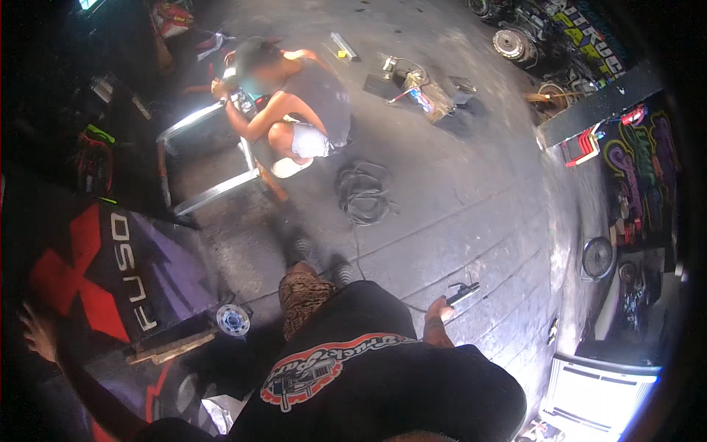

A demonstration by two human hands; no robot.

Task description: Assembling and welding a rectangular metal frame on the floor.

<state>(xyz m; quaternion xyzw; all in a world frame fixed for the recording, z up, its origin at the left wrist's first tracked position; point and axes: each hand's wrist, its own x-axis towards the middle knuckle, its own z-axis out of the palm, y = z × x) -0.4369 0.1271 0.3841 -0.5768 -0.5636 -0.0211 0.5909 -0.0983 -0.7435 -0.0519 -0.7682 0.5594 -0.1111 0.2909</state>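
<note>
At the far left, my left hand (38,333) has its fingers spread beside a dark panel painted with a red emblem (85,269); whether it touches the panel I cannot tell. Lower right of centre, my right hand (440,308) is closed around a black welding electrode holder (464,293), its jaw end pointing away to the right. A thin dark cable runs from near that hand across the floor toward a black coil of cable (364,193). I cannot make out a rod in the holder.
A co-worker (324,96) crouches over a shiny rectangular metal frame (213,193), hands on a tool at its corner. A round metal disc (233,320) and wooden strips (173,348) lie at the left. Beyond stand a clipboard-like dark plate (379,87), machine parts (513,46) and a pillar (604,107).
</note>
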